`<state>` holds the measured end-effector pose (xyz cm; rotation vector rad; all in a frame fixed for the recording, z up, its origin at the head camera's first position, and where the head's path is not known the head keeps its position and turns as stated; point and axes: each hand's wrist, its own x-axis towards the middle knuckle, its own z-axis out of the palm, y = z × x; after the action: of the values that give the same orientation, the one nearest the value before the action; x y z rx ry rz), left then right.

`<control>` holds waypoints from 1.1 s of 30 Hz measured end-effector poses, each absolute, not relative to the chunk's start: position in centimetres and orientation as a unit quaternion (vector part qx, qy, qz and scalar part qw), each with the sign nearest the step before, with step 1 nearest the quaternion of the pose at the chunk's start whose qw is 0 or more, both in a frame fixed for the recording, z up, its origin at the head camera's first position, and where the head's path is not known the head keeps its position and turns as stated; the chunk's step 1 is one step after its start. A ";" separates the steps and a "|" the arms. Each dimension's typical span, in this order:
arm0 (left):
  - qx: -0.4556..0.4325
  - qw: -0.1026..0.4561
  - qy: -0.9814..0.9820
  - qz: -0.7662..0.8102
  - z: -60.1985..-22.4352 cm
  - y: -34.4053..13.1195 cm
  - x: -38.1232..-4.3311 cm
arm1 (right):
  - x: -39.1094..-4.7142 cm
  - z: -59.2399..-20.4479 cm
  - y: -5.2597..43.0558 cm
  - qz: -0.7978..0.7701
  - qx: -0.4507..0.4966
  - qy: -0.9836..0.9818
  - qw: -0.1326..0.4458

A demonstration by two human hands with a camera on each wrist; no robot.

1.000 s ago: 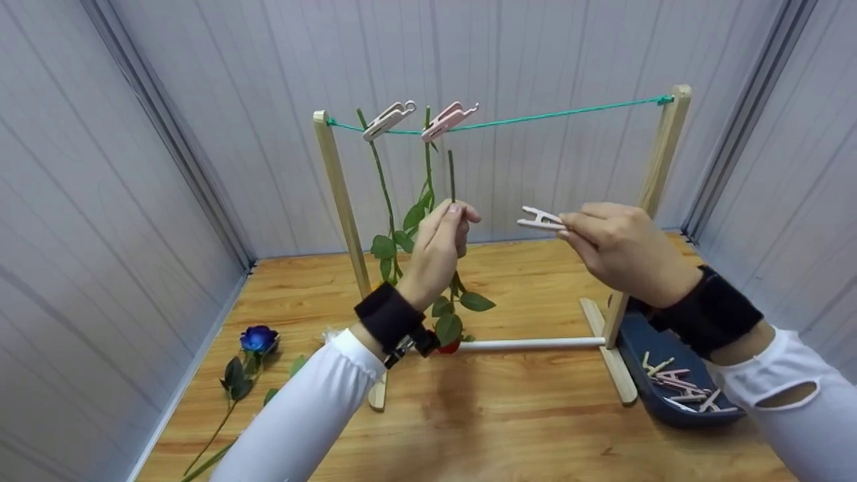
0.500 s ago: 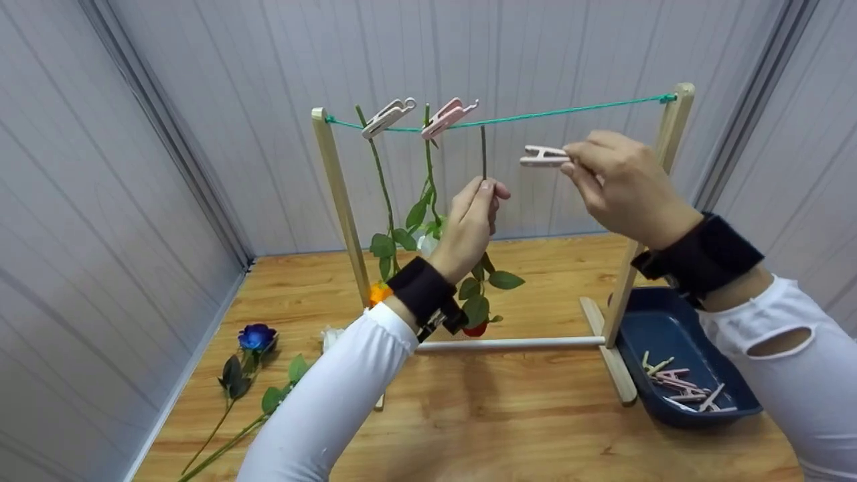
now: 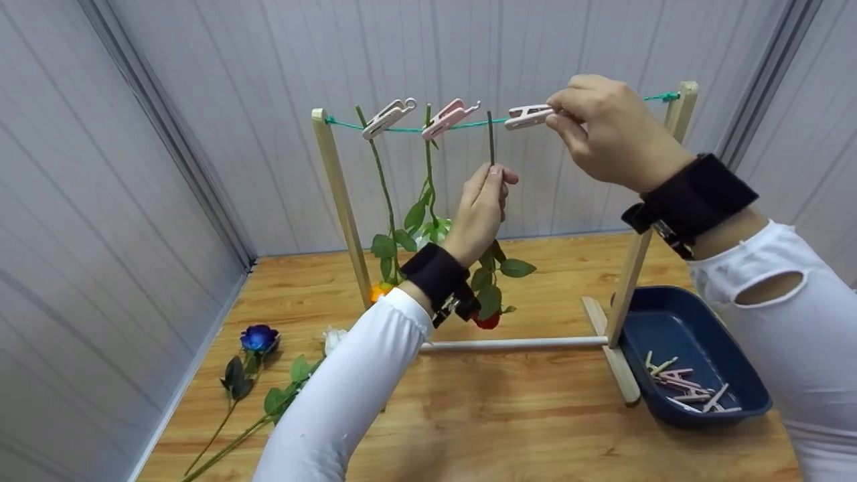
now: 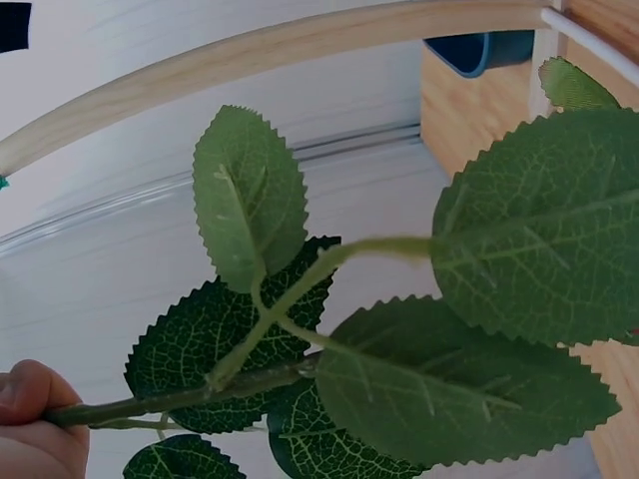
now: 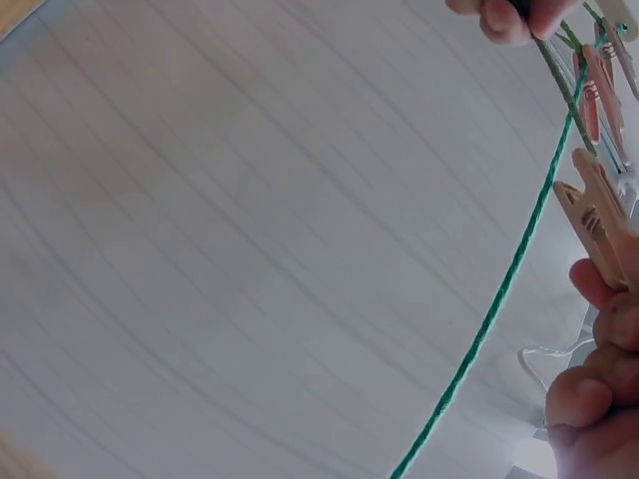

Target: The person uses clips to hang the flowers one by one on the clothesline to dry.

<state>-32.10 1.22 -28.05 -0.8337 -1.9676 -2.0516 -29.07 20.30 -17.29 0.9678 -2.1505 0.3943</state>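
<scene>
My left hand (image 3: 479, 207) pinches the stem (image 3: 491, 137) of a rose held upside down, its red bloom (image 3: 487, 321) at the bottom. The bare stem end crosses the green cord (image 3: 472, 125). Green leaves (image 4: 469, 379) fill the left wrist view. Between thumb and fingers, my right hand (image 3: 609, 134) holds a pale pink clothespin (image 3: 527, 116) at cord height, just right of the stem. Its tips look parted in the right wrist view and do not grip the stem. Two clipped pegs, one greyish (image 3: 388, 119) and one pink (image 3: 445, 120), hold stems on the cord.
Orange (image 3: 380, 292) and white (image 3: 434, 233) roses hang from the cord. Wooden posts (image 3: 341, 207) carry it, joined below by a white rod (image 3: 522, 343). A blue rose (image 3: 259, 339) and a white rose (image 3: 333, 338) lie left. A blue tub (image 3: 730, 335) with several clothespins stands right.
My left hand has moved right and up, bringing the stem end to the cord. My right hand has risen with the clothespin from well below the cord to its level.
</scene>
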 end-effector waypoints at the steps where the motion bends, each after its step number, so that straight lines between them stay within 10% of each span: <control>1: -0.280 0.091 -0.664 -0.688 -28.0 1.3 -32.2 | -29.1 -17.1 20.2 0.157 0.379 -0.837 0.362; 33: -0.275 0.128 -0.710 -0.635 -29.1 2.0 -33.5 | -30.8 -15.7 19.6 0.134 0.364 -0.893 0.226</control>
<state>-33.50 1.95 -29.12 -0.8006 -2.0656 -1.8471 -30.80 19.57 -15.67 1.0044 -2.4626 0.3696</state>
